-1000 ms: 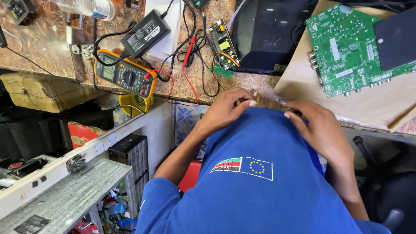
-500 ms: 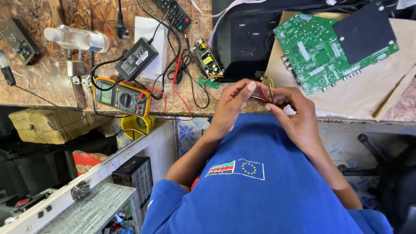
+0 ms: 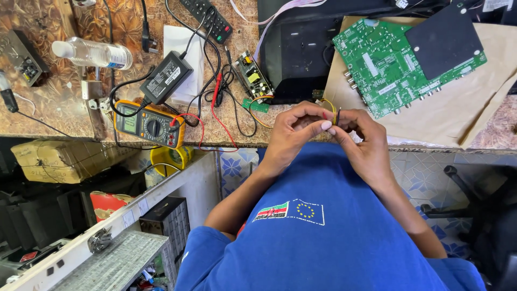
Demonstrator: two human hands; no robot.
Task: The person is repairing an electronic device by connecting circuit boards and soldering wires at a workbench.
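Note:
My left hand (image 3: pixel 295 137) and my right hand (image 3: pixel 365 143) meet at the bench's front edge, fingertips pinched together on a small bunch of thin wires (image 3: pixel 334 112), one yellow and one red. The wires run back toward a small circuit board (image 3: pixel 253 75) beside a black housing (image 3: pixel 296 51). A large green circuit board (image 3: pixel 393 64) lies on brown cardboard (image 3: pixel 463 108) just behind my right hand, with a black square plate (image 3: pixel 444 37) on top of it.
A yellow multimeter (image 3: pixel 148 125) with red and black leads lies left of my hands. Behind it are a black power adapter (image 3: pixel 168 74), a remote control (image 3: pixel 207 13), a clear plastic bottle (image 3: pixel 94 54). A shelf with boxes sits below left. A chair base (image 3: pixel 458 205) stands right.
The view has tilted up, showing more of the bench. My hands have drawn closer together and lifted slightly, both now pinching the wires.

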